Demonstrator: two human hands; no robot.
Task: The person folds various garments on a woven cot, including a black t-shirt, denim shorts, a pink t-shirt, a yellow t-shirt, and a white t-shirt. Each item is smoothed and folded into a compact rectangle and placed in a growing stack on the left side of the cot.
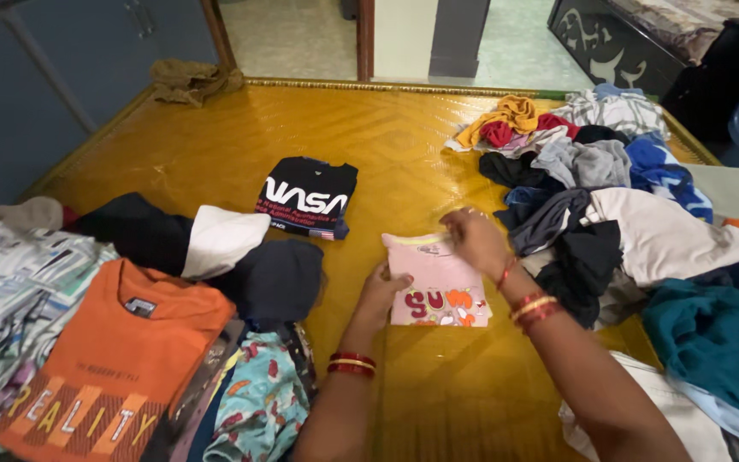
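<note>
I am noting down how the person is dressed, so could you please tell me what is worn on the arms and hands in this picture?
Both forearms are bare, with no sleeves in view. The left hand has red bangles with a thin gold-coloured one between them at the wrist. The right hand has a thin red thread-like band at the wrist and, further up, red and gold-coloured bangles. No gloves or watch are visible.

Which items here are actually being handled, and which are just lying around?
In hand: pink shirt, left hand on its left edge, right hand at its top edge.
Lying about: black folded shirt, orange shirt, unfolded clothes pile, yellow tabletop.
</note>
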